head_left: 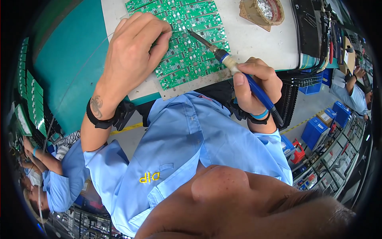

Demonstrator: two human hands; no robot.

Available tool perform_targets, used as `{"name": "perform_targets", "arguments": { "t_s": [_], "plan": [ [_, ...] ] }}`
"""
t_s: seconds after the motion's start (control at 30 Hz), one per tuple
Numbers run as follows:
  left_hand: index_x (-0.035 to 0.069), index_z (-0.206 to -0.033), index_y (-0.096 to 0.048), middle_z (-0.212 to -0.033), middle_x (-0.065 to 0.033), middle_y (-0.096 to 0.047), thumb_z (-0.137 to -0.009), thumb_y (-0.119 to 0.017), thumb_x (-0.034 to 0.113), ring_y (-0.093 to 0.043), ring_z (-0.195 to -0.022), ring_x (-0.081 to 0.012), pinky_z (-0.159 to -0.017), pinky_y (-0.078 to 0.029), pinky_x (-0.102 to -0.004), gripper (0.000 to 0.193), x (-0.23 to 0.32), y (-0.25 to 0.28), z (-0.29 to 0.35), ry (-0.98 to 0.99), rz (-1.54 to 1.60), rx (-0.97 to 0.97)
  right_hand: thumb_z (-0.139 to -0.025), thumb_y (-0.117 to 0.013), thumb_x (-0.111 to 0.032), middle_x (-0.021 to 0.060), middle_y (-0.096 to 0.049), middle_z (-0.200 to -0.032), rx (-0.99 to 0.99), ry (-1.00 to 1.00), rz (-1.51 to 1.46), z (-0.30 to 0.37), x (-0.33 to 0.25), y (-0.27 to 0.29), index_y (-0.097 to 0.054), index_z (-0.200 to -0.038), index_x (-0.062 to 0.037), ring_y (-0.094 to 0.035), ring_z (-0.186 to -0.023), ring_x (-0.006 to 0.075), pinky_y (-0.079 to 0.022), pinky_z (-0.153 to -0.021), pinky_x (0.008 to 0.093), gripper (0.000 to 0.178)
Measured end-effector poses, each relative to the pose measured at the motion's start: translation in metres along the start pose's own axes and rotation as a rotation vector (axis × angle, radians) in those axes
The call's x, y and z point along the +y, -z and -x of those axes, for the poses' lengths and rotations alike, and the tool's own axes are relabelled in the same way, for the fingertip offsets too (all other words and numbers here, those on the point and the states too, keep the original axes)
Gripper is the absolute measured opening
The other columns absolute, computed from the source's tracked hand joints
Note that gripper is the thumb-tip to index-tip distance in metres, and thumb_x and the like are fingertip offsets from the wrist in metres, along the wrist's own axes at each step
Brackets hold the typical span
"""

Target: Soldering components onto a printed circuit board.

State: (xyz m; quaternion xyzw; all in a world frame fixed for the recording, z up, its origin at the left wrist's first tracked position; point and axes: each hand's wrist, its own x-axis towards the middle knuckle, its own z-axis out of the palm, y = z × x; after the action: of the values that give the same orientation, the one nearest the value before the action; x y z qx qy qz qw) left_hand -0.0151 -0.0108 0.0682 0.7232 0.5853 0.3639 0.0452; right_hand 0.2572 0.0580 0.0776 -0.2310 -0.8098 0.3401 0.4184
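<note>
My left hand (133, 51) pinches a thin solder wire (178, 31) over the upper part of a green circuit board panel (181, 77). The wire's end points at the iron's tip, and its tail trails away to the left. In my right hand (262, 81) is a blue-handled soldering iron (220, 55), gripped like a pen and tilted up to the left. Its dark tip meets the panel near the wire's end; whether the two touch is too small to tell. Several narrow boards with small white and dark parts make up the panel, which lies on a pale sheet.
A round tip-cleaning holder (272, 11) with silvery shavings stands at the far right of the table. Dark cables (324, 40) run along the right edge. Green boards (35, 97) stand in a rack at left. Other people work at both sides; blue bins (314, 131) sit right.
</note>
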Motion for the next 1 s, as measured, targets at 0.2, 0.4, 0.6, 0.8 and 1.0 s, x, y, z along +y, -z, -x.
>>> {"name": "perform_targets", "arguments": {
  "t_s": [0.2,0.4,0.6,0.8,1.0],
  "plan": [
    [0.007,-0.091,-0.068,-0.086,-0.0027,-0.064,-0.082,-0.079,0.003,-0.062,-0.081,-0.0218,-0.072,-0.042,-0.0360,0.014,0.002,0.004,0.000,-0.012,-0.086,-0.029,-0.085,-0.081,-0.003,0.0114,-0.066,-0.068,-0.028,-0.012,0.029,0.000,0.000,-0.002,-0.067,-0.099,0.0018,-0.061,-0.052,0.0163,-0.045,-0.049,0.0261,0.020],
    [0.005,-0.095,-0.071,-0.088,-0.0047,-0.069,-0.086,-0.079,0.003,-0.063,-0.082,-0.0221,-0.075,-0.042,-0.0347,0.011,0.002,0.005,0.001,0.005,-0.081,-0.077,-0.086,-0.081,-0.004,0.0117,-0.066,-0.068,-0.029,-0.013,0.032,0.002,0.002,-0.002,-0.067,-0.099,0.0012,-0.061,-0.052,0.0169,-0.046,-0.049,0.0263,0.020],
    [0.006,-0.094,-0.070,-0.087,-0.0041,-0.067,-0.086,-0.078,0.003,-0.063,-0.082,-0.0221,-0.074,-0.042,-0.0350,0.012,0.000,0.002,0.002,-0.001,-0.073,-0.063,-0.087,-0.081,-0.004,0.0136,-0.068,-0.072,-0.042,-0.041,0.012,0.004,0.003,0.001,-0.067,-0.102,0.0018,-0.063,-0.056,0.0178,-0.048,-0.052,0.0266,0.021],
    [0.006,-0.093,-0.069,-0.088,-0.0039,-0.065,-0.083,-0.078,0.003,-0.063,-0.083,-0.0234,-0.073,-0.043,-0.0366,0.014,0.002,0.001,-0.001,0.028,-0.049,-0.029,-0.096,-0.073,-0.010,0.0126,-0.070,-0.077,0.110,-0.167,-0.106,0.014,0.008,0.007,-0.064,-0.104,0.0016,-0.062,-0.058,0.0181,-0.048,-0.055,0.0273,0.016],
    [0.005,-0.094,-0.068,-0.088,-0.0058,-0.066,-0.086,-0.077,0.002,-0.065,-0.085,-0.0257,-0.075,-0.048,-0.0388,0.013,0.003,0.001,-0.002,0.059,0.001,0.046,-0.112,-0.051,-0.031,0.0047,-0.059,-0.074,0.446,-0.518,-0.782,0.008,0.031,0.021,-0.060,-0.102,0.0001,-0.049,-0.059,0.0112,-0.038,-0.051,0.0262,0.034]
  ]
}}
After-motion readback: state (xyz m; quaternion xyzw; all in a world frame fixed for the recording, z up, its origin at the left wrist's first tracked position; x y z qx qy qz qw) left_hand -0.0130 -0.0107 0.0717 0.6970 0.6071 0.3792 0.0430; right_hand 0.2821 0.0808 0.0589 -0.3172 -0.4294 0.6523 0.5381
